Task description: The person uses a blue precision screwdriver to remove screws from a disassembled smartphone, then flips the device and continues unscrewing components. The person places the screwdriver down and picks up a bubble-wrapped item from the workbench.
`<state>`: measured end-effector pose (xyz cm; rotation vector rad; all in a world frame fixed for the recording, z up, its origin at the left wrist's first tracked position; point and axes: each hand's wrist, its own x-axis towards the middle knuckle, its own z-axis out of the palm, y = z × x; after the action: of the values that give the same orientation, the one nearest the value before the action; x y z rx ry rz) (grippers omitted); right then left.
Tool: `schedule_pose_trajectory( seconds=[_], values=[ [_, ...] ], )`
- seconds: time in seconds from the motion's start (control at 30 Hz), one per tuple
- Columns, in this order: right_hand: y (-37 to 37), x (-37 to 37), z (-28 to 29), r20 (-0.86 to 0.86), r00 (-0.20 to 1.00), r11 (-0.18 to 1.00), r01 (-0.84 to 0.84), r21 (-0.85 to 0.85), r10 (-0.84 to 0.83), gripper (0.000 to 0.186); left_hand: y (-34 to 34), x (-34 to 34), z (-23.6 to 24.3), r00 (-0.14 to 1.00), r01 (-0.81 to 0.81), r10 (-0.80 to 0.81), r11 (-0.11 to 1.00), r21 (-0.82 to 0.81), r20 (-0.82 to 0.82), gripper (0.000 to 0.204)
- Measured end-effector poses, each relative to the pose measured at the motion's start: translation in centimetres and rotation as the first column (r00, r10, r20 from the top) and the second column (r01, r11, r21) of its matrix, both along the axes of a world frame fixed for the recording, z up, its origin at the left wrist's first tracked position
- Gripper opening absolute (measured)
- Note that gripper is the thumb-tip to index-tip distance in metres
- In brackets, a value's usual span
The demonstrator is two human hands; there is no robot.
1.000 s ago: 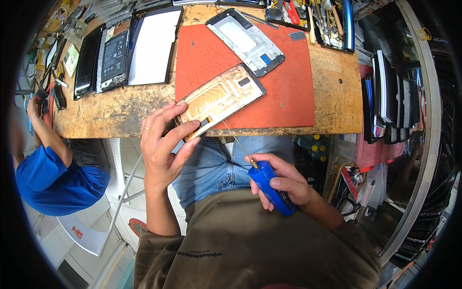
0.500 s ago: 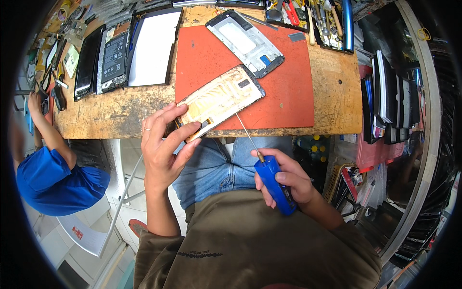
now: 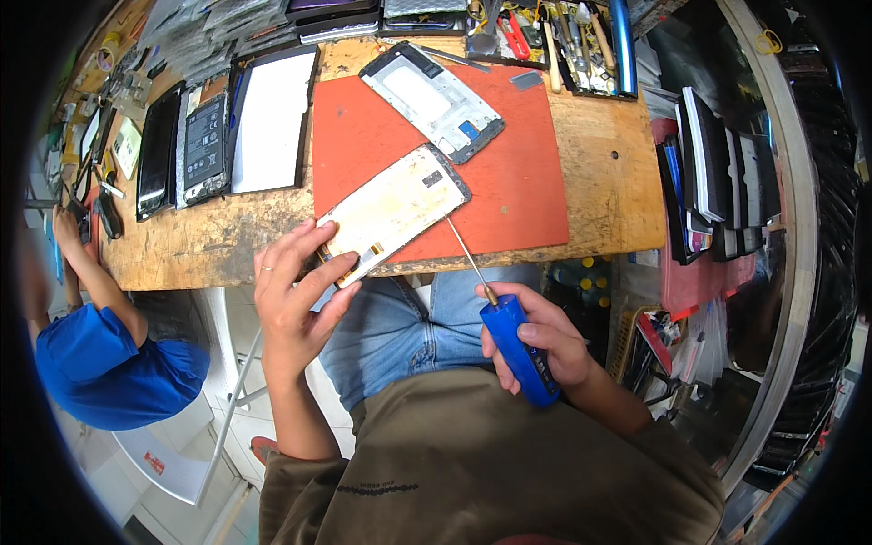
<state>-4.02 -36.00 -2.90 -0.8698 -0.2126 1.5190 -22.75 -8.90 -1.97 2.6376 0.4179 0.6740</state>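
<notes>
A flat cream-coloured phone panel with a dark rim (image 3: 392, 211) lay tilted on the near left part of a red rubber work mat (image 3: 509, 186), its near corner sticking out past the near edge of the worn wooden bench (image 3: 599, 173). The left hand (image 3: 292, 304) rose from the lap with its forearm nearly upright, fingers spread and curled, and pinched that near corner between thumb and fingertips. The right hand (image 3: 542, 341) sat lower and to the right, over the knee in blue jeans (image 3: 400, 331), wrapped in a full fist round the blue plastic handle of a thin-shafted screwdriver (image 3: 509, 341); the metal shaft slanted up and left, its tip at the panel's right edge.

Further back on the mat lay a grey phone frame with a pale inner plate (image 3: 432, 100). To the left on the bench lay a white rectangular sheet in a dark frame (image 3: 270, 123) and an opened phone showing its black battery (image 3: 204, 145). A tray of hand tools (image 3: 554, 41) stood at the far right edge. At far left, a person in a blue shirt (image 3: 95, 363) reached a hand up to the bench.
</notes>
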Motion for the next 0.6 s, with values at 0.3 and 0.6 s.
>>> schedule_pose_trajectory(
  seconds=[0.3,0.6],
  values=[
    [0.12,-0.27,-0.01,-0.016,0.999,0.999,-0.041,0.014,0.041,0.067,0.23,-0.08,0.65,0.999,0.031,-0.032,0.999,-0.018,-0.033,0.035],
    [0.07,-0.03,-0.37,0.012,0.995,0.994,-0.099,0.040,0.099,0.068,0.26,-0.10,0.48,0.999,0.035,-0.035,0.999,-0.041,-0.001,0.035]
  ],
)
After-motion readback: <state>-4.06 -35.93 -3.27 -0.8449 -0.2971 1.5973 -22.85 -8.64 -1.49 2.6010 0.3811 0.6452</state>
